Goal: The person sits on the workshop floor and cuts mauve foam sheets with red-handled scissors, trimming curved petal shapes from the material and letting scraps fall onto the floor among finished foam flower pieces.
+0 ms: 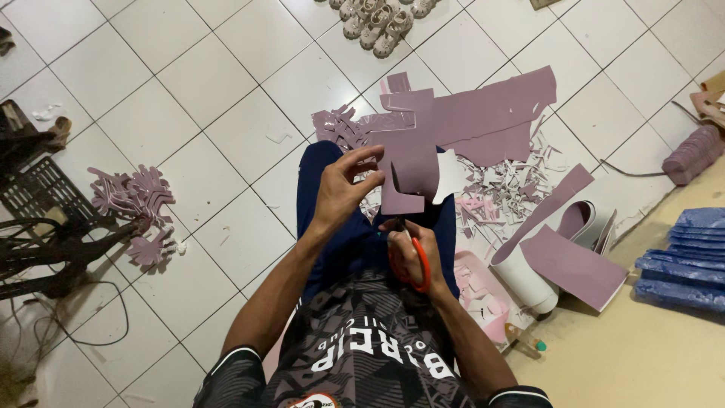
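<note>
sheet (411,162): mauve, held above the lap, long axis upright, lower edge toward the person | left hand (343,185): pinches the sheet's left edge | right hand (411,253): below the sheet, closed on orange scissors (417,261), blades pointing up into the sheet | scraps (506,185): on the tiles right of the sheet | cut shapes (136,200): far left of the sheet

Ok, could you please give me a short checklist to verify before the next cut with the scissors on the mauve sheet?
1. Left hand pinches the mauve sheet at its edge: ok.
2. Right hand grips the orange-handled scissors: ok.
3. Blades meet the sheet's lower edge: cannot tell, the sheet hides them.
4. Left fingers clear of the blades: ok.
5. Sheet held above the lap, not resting on the scraps: ok.
</note>
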A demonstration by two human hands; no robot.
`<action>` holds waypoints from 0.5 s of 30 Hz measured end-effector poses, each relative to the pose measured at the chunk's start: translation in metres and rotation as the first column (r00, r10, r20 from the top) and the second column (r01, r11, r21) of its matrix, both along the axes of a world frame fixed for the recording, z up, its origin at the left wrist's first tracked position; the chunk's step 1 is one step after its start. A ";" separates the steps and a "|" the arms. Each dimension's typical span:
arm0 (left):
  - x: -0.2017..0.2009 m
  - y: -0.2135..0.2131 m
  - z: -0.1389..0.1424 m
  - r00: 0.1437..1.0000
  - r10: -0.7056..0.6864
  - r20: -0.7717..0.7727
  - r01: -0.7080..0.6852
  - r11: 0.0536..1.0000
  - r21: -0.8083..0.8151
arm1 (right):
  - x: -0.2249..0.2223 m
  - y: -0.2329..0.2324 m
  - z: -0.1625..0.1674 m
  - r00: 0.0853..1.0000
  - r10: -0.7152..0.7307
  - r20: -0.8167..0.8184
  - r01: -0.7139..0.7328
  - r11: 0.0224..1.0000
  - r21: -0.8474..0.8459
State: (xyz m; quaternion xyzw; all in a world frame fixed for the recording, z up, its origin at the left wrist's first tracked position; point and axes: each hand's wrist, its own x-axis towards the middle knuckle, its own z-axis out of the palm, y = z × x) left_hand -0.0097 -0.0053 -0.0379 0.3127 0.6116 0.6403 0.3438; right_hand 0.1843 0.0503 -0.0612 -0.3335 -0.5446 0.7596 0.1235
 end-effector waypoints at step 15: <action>0.024 -0.006 0.003 0.999 0.033 0.037 -0.034 0.999 0.012 | 0.005 0.009 -0.017 0.993 -0.006 -0.117 0.020 0.993 0.117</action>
